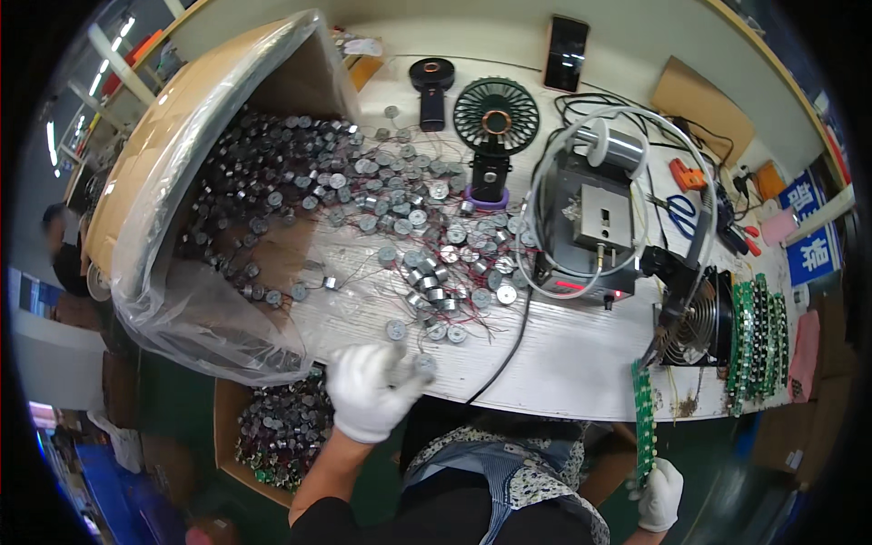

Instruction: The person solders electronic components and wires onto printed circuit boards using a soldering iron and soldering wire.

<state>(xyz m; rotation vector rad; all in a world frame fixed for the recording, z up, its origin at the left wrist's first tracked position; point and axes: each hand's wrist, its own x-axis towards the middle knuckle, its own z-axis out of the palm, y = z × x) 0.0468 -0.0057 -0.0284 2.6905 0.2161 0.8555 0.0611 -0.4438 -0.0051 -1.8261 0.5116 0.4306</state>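
My left hand, in a white glove, is above the front edge of the table. Its fingers are closed on a small silver motor, slightly blurred at the fingertips. Just beyond lie several loose round motors with thin red wires. At the lower right, my gloved right hand grips the bottom end of a long green circuit board strip. The strip stands nearly upright, its top close to the black soldering arm beside a fan.
A tipped cardboard box lined with clear plastic spills motors across the white table. Below it stands another box of motors. A soldering machine, desk fan, phone, blue scissors and green strips occupy the table.
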